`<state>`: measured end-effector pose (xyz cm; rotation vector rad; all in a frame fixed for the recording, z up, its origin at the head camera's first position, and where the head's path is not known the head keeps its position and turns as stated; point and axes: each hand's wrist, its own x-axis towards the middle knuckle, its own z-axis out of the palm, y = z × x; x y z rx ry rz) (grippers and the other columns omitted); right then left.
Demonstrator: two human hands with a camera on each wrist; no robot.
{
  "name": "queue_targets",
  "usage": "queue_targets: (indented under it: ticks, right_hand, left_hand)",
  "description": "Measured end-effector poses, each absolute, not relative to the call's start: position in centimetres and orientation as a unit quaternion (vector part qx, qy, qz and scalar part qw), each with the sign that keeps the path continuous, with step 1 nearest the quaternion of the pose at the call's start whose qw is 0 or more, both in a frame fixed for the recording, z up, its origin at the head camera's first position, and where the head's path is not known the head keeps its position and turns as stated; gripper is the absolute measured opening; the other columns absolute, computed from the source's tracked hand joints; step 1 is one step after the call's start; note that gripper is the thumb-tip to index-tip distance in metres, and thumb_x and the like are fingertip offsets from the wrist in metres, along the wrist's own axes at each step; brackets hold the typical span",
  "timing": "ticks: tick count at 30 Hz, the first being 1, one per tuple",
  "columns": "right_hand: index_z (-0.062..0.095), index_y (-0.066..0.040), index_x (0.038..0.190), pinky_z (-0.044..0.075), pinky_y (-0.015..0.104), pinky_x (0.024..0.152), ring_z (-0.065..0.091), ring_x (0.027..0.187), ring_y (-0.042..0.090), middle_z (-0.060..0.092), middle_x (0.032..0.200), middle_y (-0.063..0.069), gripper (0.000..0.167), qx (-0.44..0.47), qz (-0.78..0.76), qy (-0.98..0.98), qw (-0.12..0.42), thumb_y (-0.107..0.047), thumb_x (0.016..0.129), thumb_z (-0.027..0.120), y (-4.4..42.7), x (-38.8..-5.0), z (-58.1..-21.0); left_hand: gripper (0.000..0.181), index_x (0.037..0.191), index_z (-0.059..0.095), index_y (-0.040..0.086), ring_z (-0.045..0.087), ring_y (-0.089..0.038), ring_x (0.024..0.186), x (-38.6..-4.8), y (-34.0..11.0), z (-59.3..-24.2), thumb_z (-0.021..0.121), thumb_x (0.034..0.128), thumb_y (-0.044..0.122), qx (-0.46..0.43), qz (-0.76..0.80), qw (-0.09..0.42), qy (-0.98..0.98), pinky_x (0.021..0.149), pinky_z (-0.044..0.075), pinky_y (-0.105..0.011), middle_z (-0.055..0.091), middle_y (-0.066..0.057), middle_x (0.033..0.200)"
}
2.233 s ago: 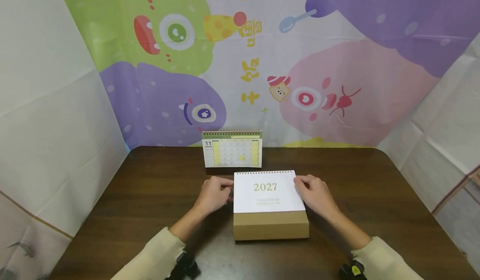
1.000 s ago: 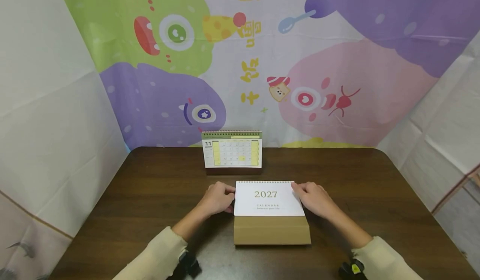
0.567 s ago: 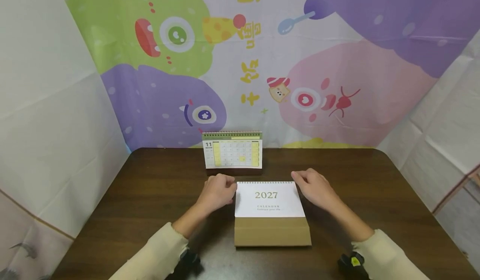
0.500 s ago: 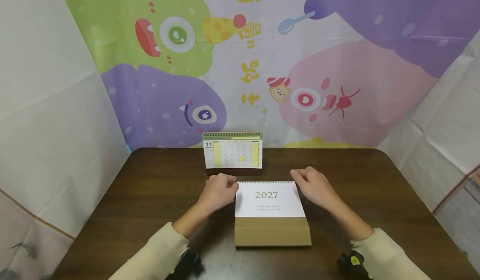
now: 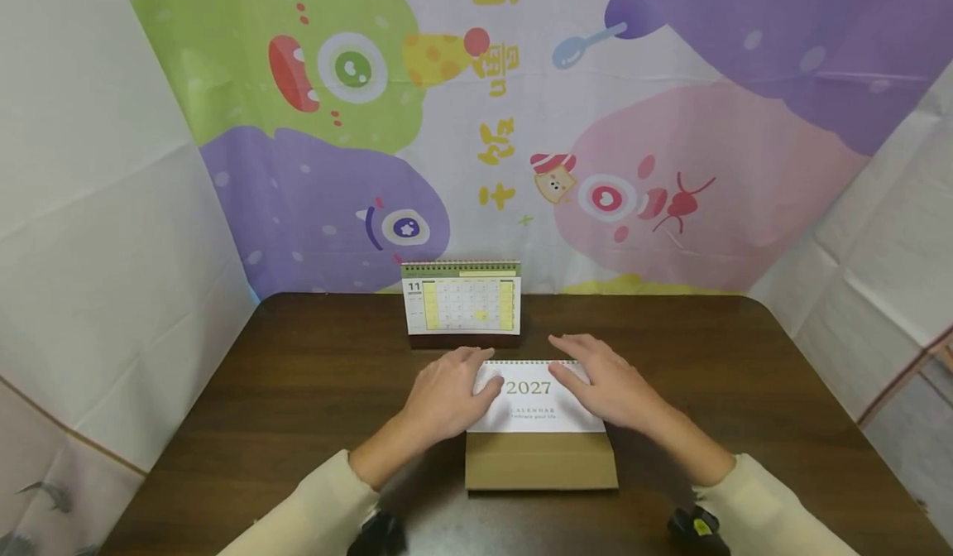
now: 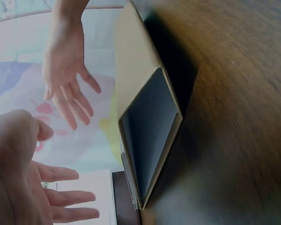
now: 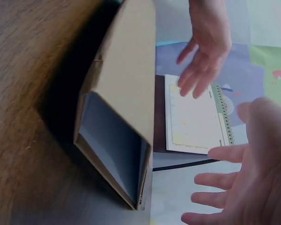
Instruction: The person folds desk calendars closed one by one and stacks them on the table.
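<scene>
The 2027 calendar (image 5: 534, 411) stands on its brown cardboard base (image 5: 541, 462) near the middle of the table. My left hand (image 5: 449, 392) hovers over its left side and my right hand (image 5: 606, 384) over its right side, fingers spread and holding nothing. Both wrist views show a gap between each hand and the cardboard, whose hollow end (image 6: 150, 126) is visible in the left wrist view. Behind it stands a second calendar (image 5: 465, 304) with a green top band and a page marked 11; in the right wrist view this calendar (image 7: 192, 117) appears beyond the cardboard.
The dark wooden table (image 5: 298, 390) reaches back to a printed cloth (image 5: 491, 126) with cartoon figures. Pale cloth hangs on the left (image 5: 97, 167) and on the right (image 5: 893, 233).
The 2027 calendar came nearer the person and lies lower than at first. My hands let go of its sides, rose, and have now moved inward above it with fingers spread.
</scene>
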<state>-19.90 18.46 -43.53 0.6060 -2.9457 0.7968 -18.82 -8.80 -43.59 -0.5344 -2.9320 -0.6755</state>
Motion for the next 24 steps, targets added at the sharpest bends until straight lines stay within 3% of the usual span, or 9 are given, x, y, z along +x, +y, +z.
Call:
queue_targets:
  ticks: [4, 10, 17, 24]
  right_hand:
    - [0.053, -0.017, 0.169, 0.045, 0.085, 0.119, 0.042, 0.166, 0.051, 0.048, 0.177, 0.021, 0.064, 0.221, 0.223, -0.949, 0.013, -0.052, 0.115, 0.057, 18.4, -19.6, -43.7]
    - [0.047, -0.024, 0.174, 0.037, 0.086, 0.124, 0.033, 0.170, 0.055, 0.039, 0.182, 0.021, 0.071, 0.241, 0.186, -0.953, -0.007, -0.061, 0.113, 0.056, 18.2, -19.4, -44.6]
    - [0.040, -0.033, 0.176, 0.027, 0.087, 0.129, 0.024, 0.174, 0.053, 0.031, 0.187, 0.016, 0.078, 0.237, 0.171, -0.955, -0.057, -0.070, 0.109, 0.056, 17.9, -18.8, -46.0]
    - [0.039, -0.033, 0.177, 0.026, 0.087, 0.130, 0.022, 0.174, 0.053, 0.026, 0.188, 0.017, 0.082, 0.242, 0.153, -0.955, -0.076, -0.075, 0.108, 0.054, 17.8, -18.3, -46.4]
  left_hand:
    - [0.071, 0.166, 0.057, 0.014, 0.048, -0.048, 0.164, -18.4, -8.7, -43.7, 0.061, 0.1076, 0.054, -0.195, -0.191, 0.011, -0.962, 0.131, 0.041, -0.072, 0.054, -0.022, 0.172]
    - [0.085, 0.177, 0.040, 0.024, 0.031, -0.048, 0.173, -18.0, -8.5, -44.6, 0.056, 0.1064, 0.069, -0.208, -0.160, -0.033, -0.965, 0.134, 0.030, -0.078, 0.036, -0.022, 0.184]
    - [0.095, 0.180, 0.031, 0.027, 0.022, -0.050, 0.175, -17.5, -8.2, -45.8, 0.047, 0.1050, 0.083, -0.212, -0.118, -0.067, -0.968, 0.133, 0.030, -0.081, 0.024, -0.023, 0.188]
    - [0.099, 0.180, 0.031, 0.024, 0.022, -0.052, 0.175, -17.1, -8.0, -46.2, 0.047, 0.1033, 0.085, -0.221, -0.101, -0.082, -0.967, 0.132, 0.030, -0.082, 0.021, -0.024, 0.188]
